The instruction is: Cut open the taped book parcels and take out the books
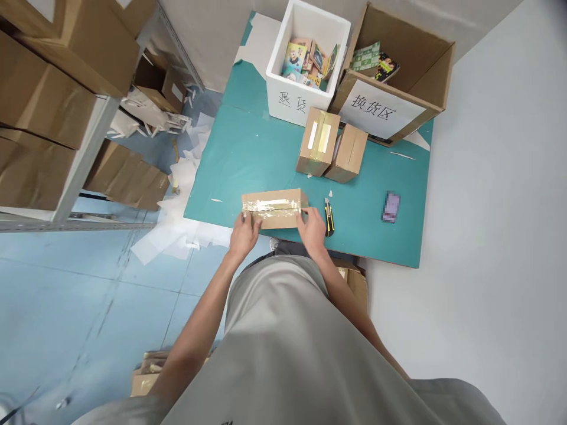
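Note:
A brown cardboard box [277, 208] with shiny clear tape along its top lies at the front edge of the green table [239, 141]. My left hand [244, 231] grips its left end, thumb and fingers at the near corner. At the box's right end, my right hand [312, 228] holds the near corner with its fingertips. Just right of that hand lies a yellow and black box cutter [329, 218]. Two small closed boxes, one taped [318, 141] and one beside it [347, 153], stand further back.
Behind them are a white foam bin [287, 105] and an open carton [376, 109], both holding booklets. A blurred purple object [391, 207] lies at right. Shelves with cartons [39, 106] stand left; paper scraps [177, 218] litter the floor. A wall borders the right side.

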Motion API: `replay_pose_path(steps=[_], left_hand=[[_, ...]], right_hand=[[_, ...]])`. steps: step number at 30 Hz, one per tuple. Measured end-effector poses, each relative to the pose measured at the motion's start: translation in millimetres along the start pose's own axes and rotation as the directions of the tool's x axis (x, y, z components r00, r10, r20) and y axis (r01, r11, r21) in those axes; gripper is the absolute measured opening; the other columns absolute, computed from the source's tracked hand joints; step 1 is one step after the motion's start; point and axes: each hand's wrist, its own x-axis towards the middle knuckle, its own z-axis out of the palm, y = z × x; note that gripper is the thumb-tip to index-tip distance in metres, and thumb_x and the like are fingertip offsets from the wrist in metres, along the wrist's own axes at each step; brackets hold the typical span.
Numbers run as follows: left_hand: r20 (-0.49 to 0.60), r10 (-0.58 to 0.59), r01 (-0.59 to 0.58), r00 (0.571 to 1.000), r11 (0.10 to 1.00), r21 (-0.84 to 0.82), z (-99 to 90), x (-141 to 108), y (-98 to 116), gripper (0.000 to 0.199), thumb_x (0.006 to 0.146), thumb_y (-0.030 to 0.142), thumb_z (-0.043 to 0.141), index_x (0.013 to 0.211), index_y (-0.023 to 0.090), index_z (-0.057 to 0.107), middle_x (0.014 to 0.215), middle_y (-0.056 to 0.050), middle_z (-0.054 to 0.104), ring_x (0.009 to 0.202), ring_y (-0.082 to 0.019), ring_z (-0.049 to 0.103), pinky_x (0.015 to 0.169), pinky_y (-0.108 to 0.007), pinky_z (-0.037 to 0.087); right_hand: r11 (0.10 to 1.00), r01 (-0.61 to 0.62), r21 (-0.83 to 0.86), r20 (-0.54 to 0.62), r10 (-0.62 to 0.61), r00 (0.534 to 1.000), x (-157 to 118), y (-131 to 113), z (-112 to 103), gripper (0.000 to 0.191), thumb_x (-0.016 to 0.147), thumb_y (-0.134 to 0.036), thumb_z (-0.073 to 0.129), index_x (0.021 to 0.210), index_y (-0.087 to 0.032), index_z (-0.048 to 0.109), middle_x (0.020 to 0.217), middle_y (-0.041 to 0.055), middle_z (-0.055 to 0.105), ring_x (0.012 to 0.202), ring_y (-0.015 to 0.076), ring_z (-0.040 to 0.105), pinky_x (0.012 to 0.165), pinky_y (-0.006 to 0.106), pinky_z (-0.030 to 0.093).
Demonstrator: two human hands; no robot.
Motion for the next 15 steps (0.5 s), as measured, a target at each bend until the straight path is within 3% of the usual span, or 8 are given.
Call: replay_pose_path(steps=[3, 8, 11, 15], left_hand=[[-0.073, -0.101, 0.095, 0.992, 0.993, -0.074, -10.9, 9.8, -33.1, 0.049, 0.105, 0.047, 0.048, 0.135, 0.013, 0.066, 0.143, -0.027, 0.064, 0.146, -0.043, 0.053, 0.127, -0.059, 0.038], [-0.013, -0.244, 0.237, 0.970, 0.953, -0.190, -28.8, 24.2, -76.1, 0.039, 0.100, 0.042, 0.047, 0.110, 0.017, 0.074, 0.122, -0.016, 0.079, 0.124, -0.035, 0.068, 0.118, -0.052, 0.048], [-0.008, -0.306, 0.294, 0.952, 0.922, -0.252, -32.2, 23.1, -82.3, 0.036, 0.093, 0.041, 0.053, 0.108, 0.017, 0.076, 0.117, -0.013, 0.081, 0.123, -0.034, 0.070, 0.117, -0.050, 0.050], [-0.021, -0.337, 0.321, 0.941, 0.910, -0.262, -29.1, 17.2, -82.4, 0.036, 0.089, 0.041, 0.057, 0.105, 0.017, 0.078, 0.114, -0.013, 0.082, 0.122, -0.034, 0.071, 0.116, -0.050, 0.051]], right_hand=[[0.986, 0.160, -0.056, 0.122, -0.152, 0.981, -10.6, -53.6, 15.6, 0.030, 0.110, -0.049, 0.053, 0.111, -0.024, 0.069, 0.112, 0.0135, 0.068, 0.108, 0.0324, 0.066, 0.099, 0.046, 0.055], [0.933, 0.348, -0.086, 0.318, -0.306, 0.897, -18.3, -124.0, 49.4, 0.026, 0.114, -0.039, 0.044, 0.120, -0.024, 0.064, 0.118, 0.0156, 0.065, 0.113, 0.0316, 0.060, 0.095, 0.044, 0.058], [0.907, 0.401, -0.128, 0.359, -0.334, 0.871, -18.0, -143.8, 59.8, 0.024, 0.113, -0.029, 0.041, 0.121, -0.023, 0.063, 0.117, 0.0154, 0.065, 0.110, 0.0311, 0.059, 0.090, 0.043, 0.060], [0.900, 0.406, -0.159, 0.389, -0.320, 0.864, -18.7, -150.5, 58.7, 0.021, 0.111, -0.022, 0.044, 0.119, -0.022, 0.063, 0.117, 0.0156, 0.066, 0.107, 0.0306, 0.060, 0.086, 0.041, 0.060]])
